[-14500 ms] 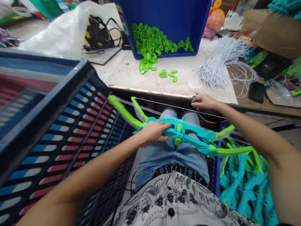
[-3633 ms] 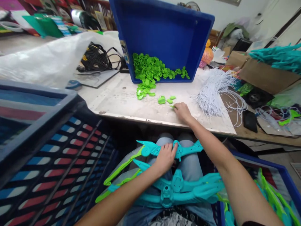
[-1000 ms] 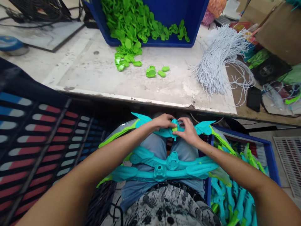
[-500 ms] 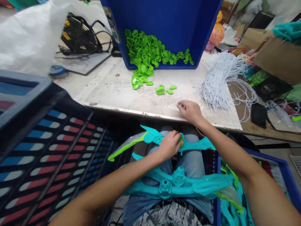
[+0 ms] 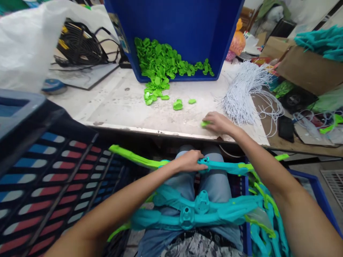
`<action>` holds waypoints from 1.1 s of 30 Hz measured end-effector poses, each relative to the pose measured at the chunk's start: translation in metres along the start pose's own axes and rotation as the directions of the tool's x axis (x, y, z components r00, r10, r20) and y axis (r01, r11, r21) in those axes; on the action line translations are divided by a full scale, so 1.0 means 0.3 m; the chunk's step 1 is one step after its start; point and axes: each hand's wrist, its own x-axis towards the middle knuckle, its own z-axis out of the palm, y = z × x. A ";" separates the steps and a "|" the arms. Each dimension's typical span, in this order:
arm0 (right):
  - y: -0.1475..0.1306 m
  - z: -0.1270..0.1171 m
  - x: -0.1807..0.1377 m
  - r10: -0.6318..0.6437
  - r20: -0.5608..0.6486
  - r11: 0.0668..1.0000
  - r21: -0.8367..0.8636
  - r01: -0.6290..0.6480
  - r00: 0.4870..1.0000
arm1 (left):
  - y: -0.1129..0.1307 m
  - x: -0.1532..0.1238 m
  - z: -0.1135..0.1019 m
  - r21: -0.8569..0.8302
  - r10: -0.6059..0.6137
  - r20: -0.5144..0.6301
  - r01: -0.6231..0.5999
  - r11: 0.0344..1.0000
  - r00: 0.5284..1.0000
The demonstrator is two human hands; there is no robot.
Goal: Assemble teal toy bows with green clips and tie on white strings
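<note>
My left hand [image 5: 189, 161] is closed round the middle of a teal and green toy bow [image 5: 225, 166] held across my knees. My right hand [image 5: 218, 122] rests on the worktable [image 5: 120, 107] near its front edge, fingers pinched on a small green plastic piece [image 5: 205, 123]. Two more teal bow bodies [image 5: 198, 208] lie on my lap closer to me. Loose green pieces [image 5: 177, 105] sit on the table in front of a tipped blue bin [image 5: 184, 28] full of the same green pieces.
A bundle of white strings [image 5: 241, 94] lies right of my right hand. A dark slotted crate [image 5: 53, 167] stands at my left. A blue crate [image 5: 316, 189] of teal bows is at my right. A fan and cables [image 5: 80, 44] and a white bag [image 5: 26, 46] sit at the back left.
My right hand moved slightly and now pinches a green piece on the table. My left hand has turned the bow edge-on, so its green limbs stick out to both sides.
</note>
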 end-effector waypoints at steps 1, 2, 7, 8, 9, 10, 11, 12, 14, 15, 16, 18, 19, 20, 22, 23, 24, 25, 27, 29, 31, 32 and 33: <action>0.012 -0.005 -0.053 -0.045 0.013 0.999 0.011 0.045 0.999 | -0.008 0.018 -0.015 -0.059 0.012 0.059 -0.009 0.998 0.998; 0.018 -0.004 -0.100 -0.067 0.005 0.998 0.019 0.067 0.998 | -0.016 0.038 -0.025 -0.113 0.018 0.115 -0.005 0.994 0.993; -0.043 0.062 -0.205 0.137 -0.251 0.988 -0.031 -0.149 0.958 | -0.044 0.109 -0.014 -0.258 -0.045 0.178 0.091 0.962 0.983; -0.062 0.077 -0.200 0.199 -0.295 0.975 -0.041 -0.220 0.935 | -0.046 0.115 -0.007 -0.270 -0.053 0.173 0.099 0.958 0.983; -0.080 0.089 -0.190 0.248 -0.321 0.959 -0.050 -0.278 0.914 | -0.047 0.117 -0.001 -0.280 -0.059 0.171 0.106 0.954 0.984; -0.095 0.098 -0.179 0.281 -0.331 0.947 -0.058 -0.317 0.901 | -0.048 0.117 0.004 -0.289 -0.065 0.172 0.114 0.951 0.983; -0.109 0.102 -0.171 0.299 -0.332 0.940 -0.061 -0.336 0.895 | -0.049 0.116 0.006 -0.301 -0.070 0.175 0.122 0.946 0.982; -0.122 0.103 -0.168 0.299 -0.332 0.940 -0.057 -0.336 0.894 | -0.050 0.115 0.008 -0.314 -0.076 0.181 0.131 0.941 0.981; -0.151 0.098 -0.194 0.252 -0.349 0.961 -0.017 -0.275 0.903 | -0.054 0.112 0.006 -0.338 -0.084 0.191 0.146 0.930 0.978; -0.169 0.097 -0.224 0.209 -0.364 0.976 0.014 -0.219 0.908 | -0.057 0.112 0.005 -0.350 -0.084 0.192 0.149 0.925 0.978; -0.191 0.100 -0.264 0.158 -0.376 0.987 0.043 -0.153 0.913 | -0.060 0.111 0.003 -0.361 -0.082 0.194 0.149 0.921 0.978; -0.243 0.123 -0.364 0.047 -0.372 0.998 0.063 -0.025 0.927 | -0.066 0.112 0.000 -0.385 -0.072 0.196 0.144 0.912 0.978; -0.268 0.145 -0.416 0.001 -0.357 0.998 0.056 0.021 0.934 | -0.068 0.113 0.000 -0.402 -0.065 0.200 0.142 0.905 0.978; -0.291 0.172 -0.463 -0.035 -0.339 0.998 0.043 0.052 0.940 | -0.069 0.113 0.000 -0.422 -0.059 0.208 0.144 0.895 0.976; -0.325 0.231 -0.532 -0.074 -0.311 0.996 0.019 0.084 0.947 | -0.069 0.116 0.005 -0.458 -0.056 0.223 0.155 0.875 0.973; -0.334 0.259 -0.552 -0.081 -0.305 0.996 0.013 0.089 0.949 | -0.068 0.117 0.008 -0.473 -0.056 0.228 0.160 0.867 0.972; -0.339 0.282 -0.563 -0.081 -0.301 0.996 0.007 0.087 0.950 | -0.068 0.119 0.013 -0.484 -0.057 0.232 0.166 0.859 0.971; -0.340 0.299 -0.567 -0.076 -0.299 0.997 0.001 0.080 0.951 | -0.068 0.120 0.017 -0.493 -0.061 0.234 0.172 0.853 0.970; -0.337 0.318 -0.561 -0.057 -0.299 0.998 -0.007 0.057 0.953 | -0.071 0.124 0.026 -0.507 -0.073 0.237 0.188 0.841 0.969; -0.333 0.324 -0.551 -0.039 -0.298 0.999 -0.001 0.040 0.954 | -0.076 0.125 0.030 -0.501 -0.093 0.240 0.205 0.841 0.966; -0.333 0.329 -0.546 -0.015 -0.301 0.999 0.025 0.024 0.953 | -0.080 0.123 0.026 -0.478 -0.091 0.227 0.192 0.857 0.970; -0.335 0.332 -0.546 0.005 -0.307 0.999 0.045 0.009 0.952 | -0.081 0.120 0.022 -0.472 -0.072 0.221 0.171 0.865 0.973; -0.337 0.336 -0.547 0.039 -0.319 0.997 0.070 -0.018 0.947 | -0.080 0.116 0.018 -0.469 -0.039 0.221 0.142 0.872 0.975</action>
